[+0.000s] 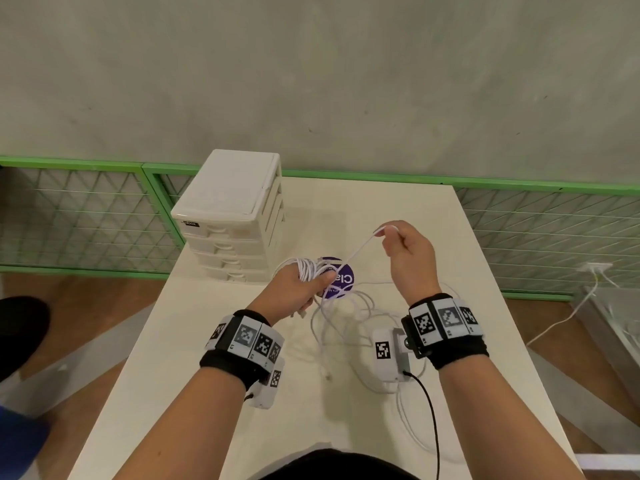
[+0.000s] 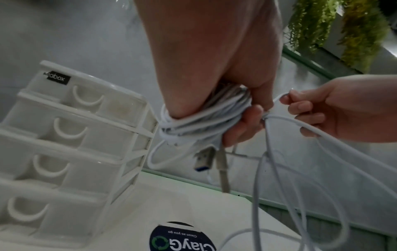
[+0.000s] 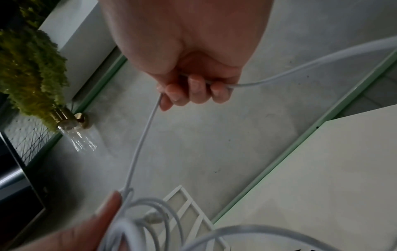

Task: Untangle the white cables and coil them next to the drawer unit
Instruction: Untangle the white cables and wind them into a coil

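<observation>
At about ten o'clock on the bench [image 1: 433, 237] stands the drawer unit [image 1: 228, 216], and just beside it, toward the centre, the left hand [image 1: 294, 289] holds a wound bundle of the white cables [image 1: 311, 268] in the air, fingers and thumb curled tight round the loops, two plugs [image 2: 211, 158] dangling beneath. This looks like the coiling step, partly done: one strand runs taut up toward two o'clock to the right hand [image 1: 408, 254], whose grip is closed round it, fingers curled over the cable. More slack lies in loose, crossing loops on the bench at five o'clock of the bundle. The next move probably calls for laying another turn onto the bundle while the slack feeds free without snagging.
</observation>
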